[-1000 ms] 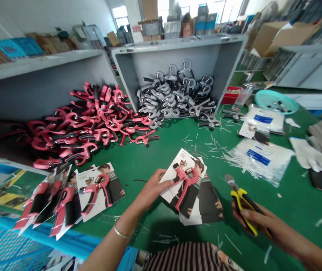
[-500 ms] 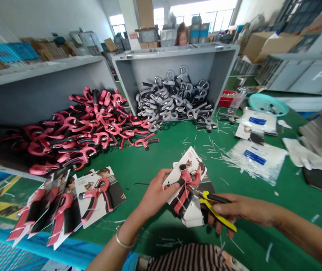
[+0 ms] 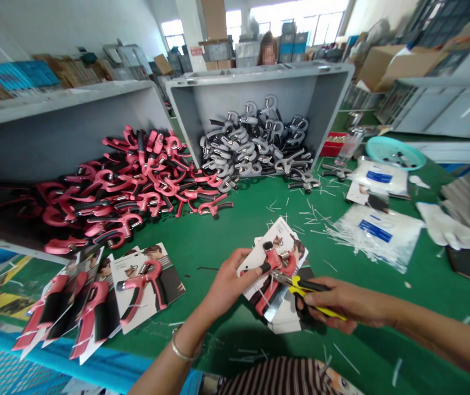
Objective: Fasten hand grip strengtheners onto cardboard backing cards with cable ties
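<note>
My left hand (image 3: pixel 233 285) grips a red and black hand grip strengthener (image 3: pixel 271 258) together with its printed backing card (image 3: pixel 282 227), thumb across the handle. Yellow and black pliers (image 3: pixel 313 296) are closed in my right hand (image 3: pixel 337 304), their jaws at the strengthener's middle by the spring. More white cards (image 3: pixel 286 323) lie beneath the held one. On the left, a carded red strengthener (image 3: pixel 142 291) lies flat, beside several others on cards (image 3: pixel 93 318) that overlap and lean.
A grey crate (image 3: pixel 74 104) spills red strengtheners onto the green table; another crate (image 3: pixel 259 77) holds grey ones. White cable ties (image 3: pixel 354 241) spread from a plastic bag (image 3: pixel 387 241), with offcuts around. A teal dish (image 3: pixel 395 153) stands back right. A person (image 3: pixel 268 49) is behind the crates.
The pliers' handles have been squeezed closer together in my right hand, with the jaws still at the strengthener. My left hand keeps its hold on card and strengthener.
</note>
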The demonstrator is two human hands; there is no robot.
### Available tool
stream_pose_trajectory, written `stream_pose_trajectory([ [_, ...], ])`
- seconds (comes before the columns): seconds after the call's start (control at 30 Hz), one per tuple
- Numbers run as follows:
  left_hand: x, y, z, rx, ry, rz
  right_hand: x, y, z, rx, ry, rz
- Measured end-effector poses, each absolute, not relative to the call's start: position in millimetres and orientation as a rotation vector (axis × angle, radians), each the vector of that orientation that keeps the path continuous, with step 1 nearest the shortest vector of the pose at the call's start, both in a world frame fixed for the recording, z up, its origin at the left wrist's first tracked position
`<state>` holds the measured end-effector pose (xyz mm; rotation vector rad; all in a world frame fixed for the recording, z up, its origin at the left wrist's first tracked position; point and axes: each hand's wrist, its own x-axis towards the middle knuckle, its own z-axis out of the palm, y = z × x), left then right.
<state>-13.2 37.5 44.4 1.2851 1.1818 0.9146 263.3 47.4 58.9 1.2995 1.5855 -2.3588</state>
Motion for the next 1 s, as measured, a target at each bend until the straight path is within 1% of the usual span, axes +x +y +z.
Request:
stream_pose_trajectory([
  [0.03,-12.7,39.2,39.2,1.172,1.173,0.941,261.0,44.2,59.4,1.359,1.792,-2.201],
  [0.1,-11.7,43.4,29.4,0.942,1.153,0.97,256.0,36.6,64.0,1.37,2.28,-1.755],
  [0.17,-10.0,47.1,22.6,0.742,1.141,1.033,250.3,27.5,70.1,1.232,2.624,-1.368],
  [0.2,-8.4,48.1,21.1,0.668,1.133,1.097,247.0,22.5,71.7,1.16,2.702,-1.274],
  [0.27,-2.9,47.9,22.3,0.579,1.1,1.266,239.0,13.3,68.7,1.137,2.753,-1.241],
  [0.3,0.8,46.8,24.7,0.56,1.078,1.354,234.2,9.8,63.8,1.208,2.767,-1.24],
  [0.43,16.3,39.5,38.5,0.586,1.023,1.621,212.0,5.8,32.7,1.709,2.809,-1.061],
  [0.53,22.0,34.2,45.5,0.629,1.034,1.726,196.7,8.4,17.7,1.909,2.839,-0.908],
  [0.67,24.4,28.6,46.5,0.644,1.042,1.731,184.2,8.4,15.4,1.921,2.928,-0.843],
  [0.8,26.4,24.7,43.7,0.638,1.075,1.718,180.2,7.0,13.1,1.961,2.959,-0.887],
  [0.9,25.3,21.5,41.8,0.669,1.083,1.694,179.6,8.8,11.5,1.994,2.891,-1.079],
  [1.0,22.7,18.0,38.5,0.686,1.098,1.662,177.6,10.5,15.1,1.866,2.776,-1.422],
])
